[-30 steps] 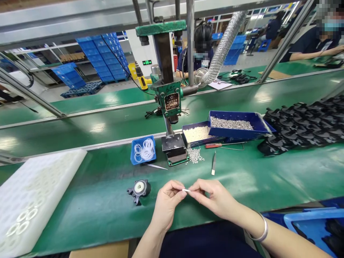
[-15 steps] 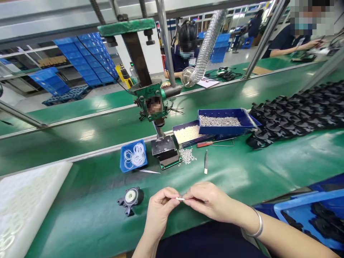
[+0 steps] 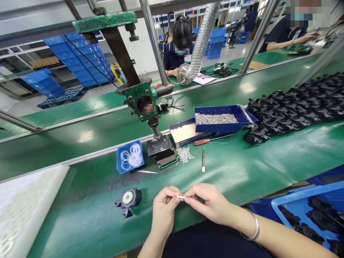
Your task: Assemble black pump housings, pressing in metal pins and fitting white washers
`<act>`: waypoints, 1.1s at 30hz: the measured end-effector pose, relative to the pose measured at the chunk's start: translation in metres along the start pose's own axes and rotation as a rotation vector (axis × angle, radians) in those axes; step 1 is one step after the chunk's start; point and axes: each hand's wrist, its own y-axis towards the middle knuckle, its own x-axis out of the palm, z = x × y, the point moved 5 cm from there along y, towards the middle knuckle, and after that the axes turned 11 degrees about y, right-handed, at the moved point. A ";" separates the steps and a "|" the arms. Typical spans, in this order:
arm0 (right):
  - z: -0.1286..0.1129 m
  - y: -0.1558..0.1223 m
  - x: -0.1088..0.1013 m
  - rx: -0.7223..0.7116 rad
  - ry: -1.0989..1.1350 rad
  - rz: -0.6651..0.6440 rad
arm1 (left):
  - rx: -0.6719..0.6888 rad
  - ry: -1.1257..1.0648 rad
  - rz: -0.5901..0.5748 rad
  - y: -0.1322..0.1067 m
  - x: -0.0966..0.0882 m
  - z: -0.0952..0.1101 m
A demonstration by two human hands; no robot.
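Between the fingertips of both hands is a small, thin, white piece (image 3: 181,196), seen nearly edge-on; its exact kind is unclear. My left hand (image 3: 164,209) pinches one end of it, and my right hand (image 3: 208,200) pinches the other, just above the green bench. Left of my left hand lies a black housing (image 3: 137,196) with a white round insert (image 3: 127,197) in its middle. Ahead of my right hand rests a pair of tweezers (image 3: 203,160). Beyond the hands, small white rings (image 3: 184,154) are scattered by the base of a hand press (image 3: 160,148).
A blue bin (image 3: 118,167) of white rings stands left of the press. Blue trays hold pale pieces (image 3: 184,133) and metal pins (image 3: 215,119). A red-handled hook (image 3: 201,142) lies before them. Black parts (image 3: 292,107) fill the right; a white foam tray (image 3: 48,200) lies left.
The view has shifted slightly. Both hands keep their pinch on the white piece, which now tilts a little differently. The black housing and the bins have stayed put.
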 end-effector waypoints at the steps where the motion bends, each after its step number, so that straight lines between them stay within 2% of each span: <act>1: 0.003 0.000 0.000 0.083 0.090 0.006 | 0.012 -0.014 -0.005 0.000 0.001 0.000; 3: 0.006 0.000 0.001 0.191 0.226 0.016 | 0.034 -0.043 -0.016 -0.001 0.001 0.001; 5: 0.004 0.002 0.002 0.194 0.264 0.022 | 0.047 -0.055 -0.027 -0.001 0.000 0.002; 8: 0.001 0.004 0.003 0.158 0.227 0.016 | 0.056 -0.044 -0.022 -0.001 -0.003 0.002; 14: -0.007 0.004 0.008 -0.045 0.030 0.039 | 0.037 -0.099 -0.014 -0.002 -0.002 0.000; 20: 0.003 0.004 0.014 0.097 0.122 0.042 | -0.039 -0.196 0.007 -0.002 -0.001 -0.009; 26: 0.002 0.008 0.015 0.194 0.289 -0.045 | -0.071 -0.207 -0.020 -0.004 -0.002 -0.010; 33: 0.005 0.007 0.018 0.161 0.205 0.018 | -0.185 -0.427 -0.049 -0.007 0.007 -0.019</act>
